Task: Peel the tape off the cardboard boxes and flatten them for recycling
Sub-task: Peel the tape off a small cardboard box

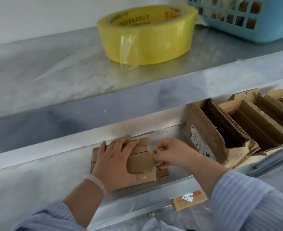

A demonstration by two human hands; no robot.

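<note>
A small brown cardboard box (pixel 138 161) lies flat on the lower metal shelf (pixel 42 177). My left hand (pixel 115 159) rests on top of it, fingers spread over the lid and thumb along its near edge. My right hand (pixel 172 154) is at the box's right end and pinches a crumpled strip of clear tape (pixel 159 150) that comes off the box's seam. Part of the box is hidden under my hands.
A yellow tape roll (pixel 145 34) and a blue plastic basket (pixel 247 19) sit on the upper shelf. Several opened cardboard boxes (pixel 229 129) stand in a row right of my hands. A small cardboard label (pixel 190 199) hangs on the shelf's front edge.
</note>
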